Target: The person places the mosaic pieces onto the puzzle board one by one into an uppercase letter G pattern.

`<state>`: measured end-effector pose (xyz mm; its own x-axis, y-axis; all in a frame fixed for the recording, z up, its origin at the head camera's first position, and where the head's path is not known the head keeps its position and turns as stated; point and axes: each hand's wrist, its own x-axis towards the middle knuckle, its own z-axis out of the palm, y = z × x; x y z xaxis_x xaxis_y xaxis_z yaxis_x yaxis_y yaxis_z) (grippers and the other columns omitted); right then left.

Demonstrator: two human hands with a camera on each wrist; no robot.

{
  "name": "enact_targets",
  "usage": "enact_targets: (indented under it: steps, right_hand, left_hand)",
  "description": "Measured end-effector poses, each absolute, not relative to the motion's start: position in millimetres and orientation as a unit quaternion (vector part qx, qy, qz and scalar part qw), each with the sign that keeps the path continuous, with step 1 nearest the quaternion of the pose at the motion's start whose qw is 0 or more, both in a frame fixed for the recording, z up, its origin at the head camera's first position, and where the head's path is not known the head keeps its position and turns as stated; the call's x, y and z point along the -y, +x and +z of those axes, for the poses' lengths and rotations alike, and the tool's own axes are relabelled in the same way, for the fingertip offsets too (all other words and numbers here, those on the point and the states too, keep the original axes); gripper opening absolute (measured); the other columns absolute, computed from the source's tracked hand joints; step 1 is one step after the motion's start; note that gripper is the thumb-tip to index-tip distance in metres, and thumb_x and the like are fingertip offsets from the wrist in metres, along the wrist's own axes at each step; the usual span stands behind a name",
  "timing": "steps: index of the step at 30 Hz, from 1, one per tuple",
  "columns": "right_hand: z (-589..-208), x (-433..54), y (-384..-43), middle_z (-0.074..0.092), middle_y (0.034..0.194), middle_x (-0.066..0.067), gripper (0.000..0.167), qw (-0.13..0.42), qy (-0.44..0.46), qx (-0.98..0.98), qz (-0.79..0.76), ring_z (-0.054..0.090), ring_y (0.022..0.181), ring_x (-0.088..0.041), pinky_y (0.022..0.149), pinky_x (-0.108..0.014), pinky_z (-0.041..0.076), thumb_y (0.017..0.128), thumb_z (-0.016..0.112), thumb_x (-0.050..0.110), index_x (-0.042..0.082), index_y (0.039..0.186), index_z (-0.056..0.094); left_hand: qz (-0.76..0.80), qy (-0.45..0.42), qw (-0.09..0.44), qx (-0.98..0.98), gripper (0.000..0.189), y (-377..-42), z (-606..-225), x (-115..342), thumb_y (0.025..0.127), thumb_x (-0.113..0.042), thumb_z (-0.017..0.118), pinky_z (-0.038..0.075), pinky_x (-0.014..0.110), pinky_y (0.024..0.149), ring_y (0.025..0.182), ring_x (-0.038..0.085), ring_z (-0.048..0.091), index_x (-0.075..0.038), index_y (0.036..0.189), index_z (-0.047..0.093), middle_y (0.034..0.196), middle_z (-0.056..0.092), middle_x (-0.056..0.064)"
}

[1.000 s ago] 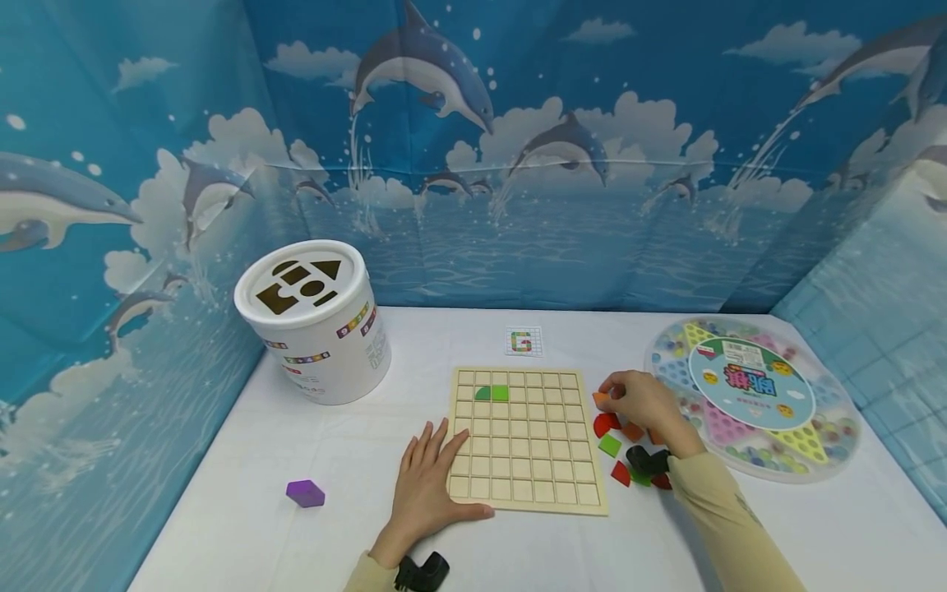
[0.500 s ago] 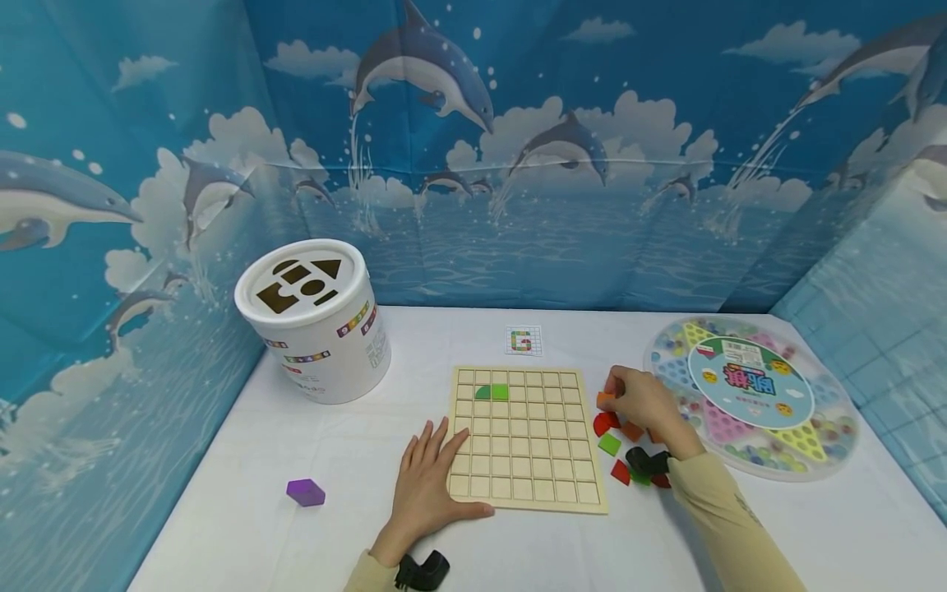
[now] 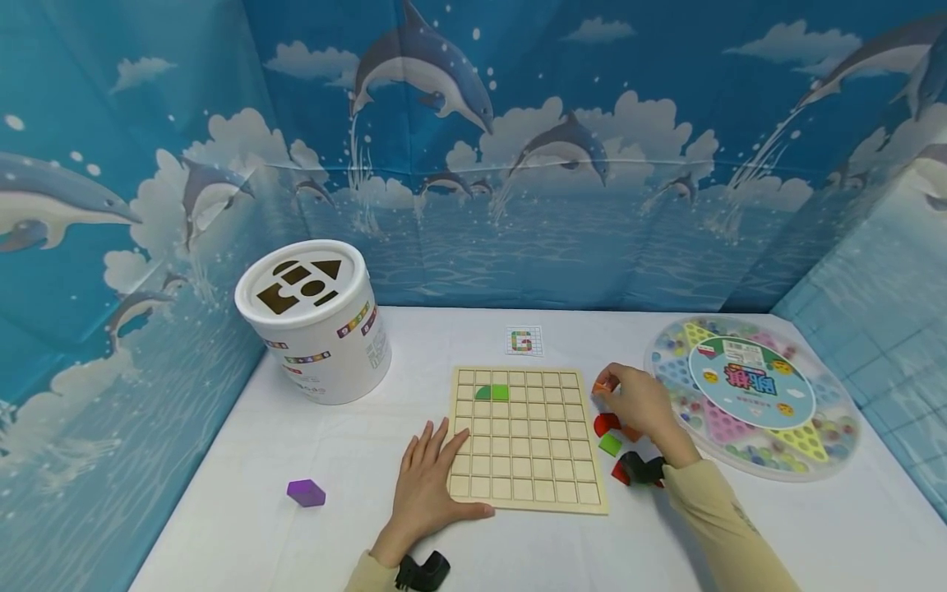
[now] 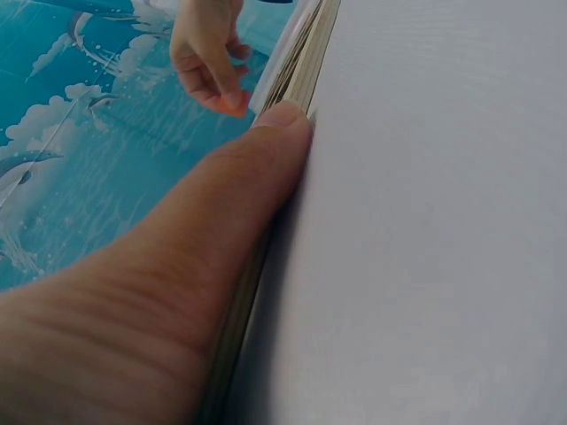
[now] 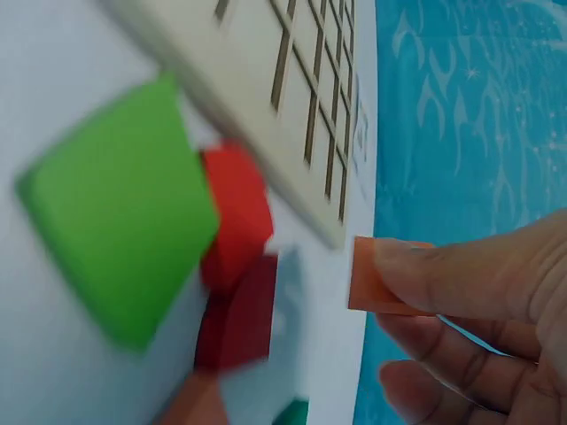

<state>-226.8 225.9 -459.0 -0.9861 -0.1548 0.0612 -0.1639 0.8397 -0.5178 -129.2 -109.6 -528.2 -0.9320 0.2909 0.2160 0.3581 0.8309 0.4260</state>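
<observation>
A blue backdrop [image 3: 473, 238] printed with leaping dolphins fills the upper half of the frame above a white-covered table [image 3: 229, 534]. A round, clear-rimmed marble game [image 3: 752, 386] lies flat at right, while a white bucket [image 3: 329, 341], its lid cut with dark shapes, stands at left.

A wooden grid board [image 3: 533, 448] lies just below and right of the frame's center. A person's left hand [image 3: 425, 485] rests at its lower left corner, fingers straight and thumb spread wide, the thumb touching the board's lower edge, nothing in its grasp. The right hand [image 3: 636, 399], right of center, pinches an orange piece [image 5: 364, 274] between thumb and fingers, just beside the board's upper right edge.

A small pattern card [image 3: 524, 340] lies above the board, and a purple block [image 3: 307, 493] sits at lower left. Loose pieces, among them a red one [image 3: 607, 423] and a green one [image 3: 610, 445], lie near the board's right edge. A green square [image 3: 500, 392] and a green quarter-round [image 3: 483, 393] sit side by side in the board's upper left cells.
</observation>
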Motion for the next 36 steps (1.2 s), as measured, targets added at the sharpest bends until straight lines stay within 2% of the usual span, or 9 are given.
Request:
enact_targets:
  steps: [4,11,20,29,36]
  right_hand:
    - [-463,-213,-227,0.06,0.078,-0.001,0.012,0.047,0.104,0.951,0.287,0.045,0.051,-0.014,0.045,-0.03,0.038,0.084,0.073,0.016,0.01,0.088,0.064]
    - [-463,-181,-229,0.06,0.074,0.002,0.016,0.06,0.119,0.938,0.32,0.047,0.05,-0.013,0.042,-0.031,0.038,0.079,0.079,0.019,0.012,0.083,0.065]
    - [-469,-147,-239,0.065,0.079,0.003,0.004,0.029,0.125,0.936,0.327,0.05,0.058,-0.011,0.05,-0.03,0.042,0.083,0.074,0.014,0.014,0.087,0.073]
    - [-473,-131,-244,0.068,0.086,0.001,0.005,0.026,0.148,0.931,0.333,0.054,0.062,-0.01,0.053,-0.029,0.045,0.086,0.071,0.012,0.014,0.089,0.074]
    - [-477,-127,-247,0.069,0.092,-0.002,0.008,0.019,0.151,0.931,0.331,0.058,0.065,-0.012,0.05,-0.028,0.045,0.087,0.069,0.01,0.013,0.091,0.075]
  left_hand:
    - [-0.237,-0.172,0.073,0.953,0.112,-130,-529,109,0.056,-0.078,0.069,0.012,0.053,0.109,0.141,0.034,0.015,-0.02,0.146,0.039,0.152,0.028,0.013]
    - [-0.236,-0.179,0.089,0.951,0.112,-132,-530,109,0.055,-0.078,0.069,0.015,0.054,0.108,0.139,0.037,0.018,-0.018,0.145,0.041,0.15,0.03,0.016]
    - [-0.233,-0.18,0.092,0.951,0.11,-132,-529,109,0.056,-0.078,0.069,0.016,0.055,0.108,0.139,0.037,0.019,-0.018,0.144,0.042,0.149,0.032,0.016]
    - [-0.23,-0.175,0.082,0.954,0.111,-131,-529,110,0.056,-0.079,0.068,0.015,0.054,0.108,0.14,0.036,0.018,-0.018,0.145,0.041,0.15,0.031,0.015]
    - [-0.226,-0.175,0.084,0.955,0.11,-130,-530,110,0.057,-0.08,0.067,0.015,0.054,0.109,0.139,0.036,0.018,-0.019,0.145,0.041,0.15,0.031,0.014]
